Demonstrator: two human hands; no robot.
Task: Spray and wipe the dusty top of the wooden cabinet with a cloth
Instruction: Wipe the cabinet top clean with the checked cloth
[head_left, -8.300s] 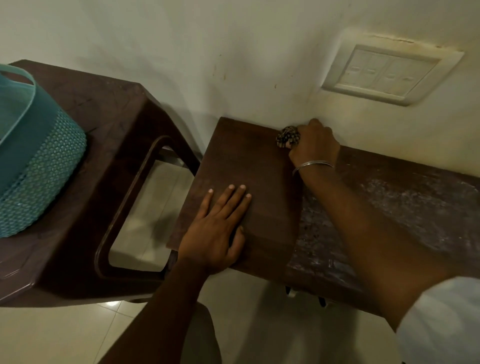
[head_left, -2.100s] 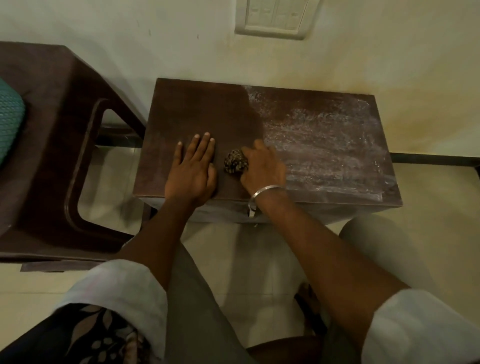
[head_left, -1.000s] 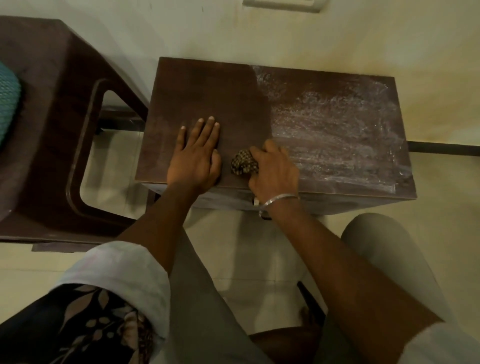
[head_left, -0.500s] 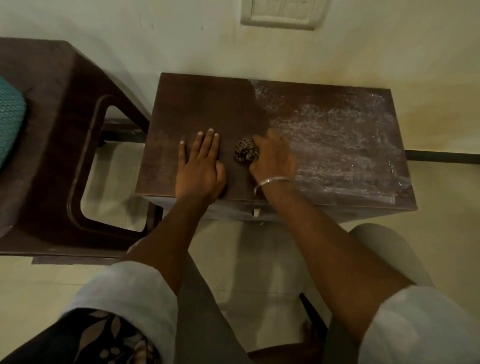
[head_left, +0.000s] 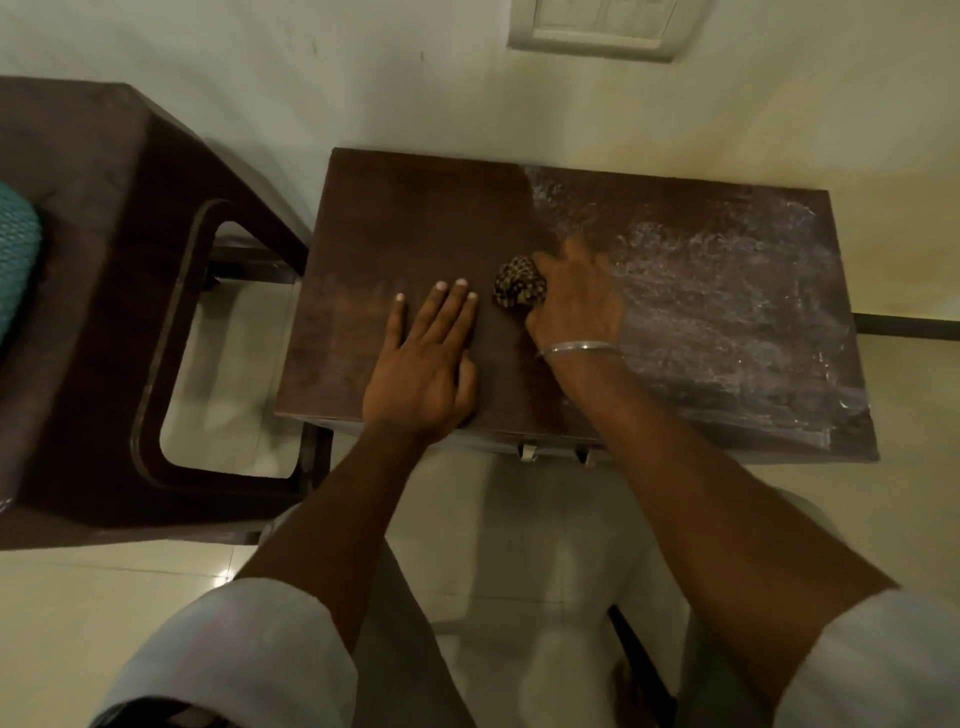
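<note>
The dark wooden cabinet top (head_left: 415, 218) fills the middle of the head view, against the wall. Its left half looks clean and dark, while its right half (head_left: 727, 291) carries whitish dust and streaks. A small bunched patterned cloth (head_left: 517, 285) lies near the middle of the top, where clean meets dusty. My right hand (head_left: 576, 301), with a metal bangle on the wrist, grips the cloth against the wood. My left hand (head_left: 423, 364) rests flat on the clean part near the front edge, fingers straight. No spray bottle is in view.
A dark brown plastic chair (head_left: 119, 249) stands to the left of the cabinet, with a teal basket (head_left: 15, 254) at the frame's left edge. A switch plate (head_left: 602, 26) is on the wall above. Pale floor tiles (head_left: 519, 519) lie below, between my knees.
My right hand has pushed the cloth from near the front edge away towards the middle of the top. My left hand has stayed flat in about the same place.
</note>
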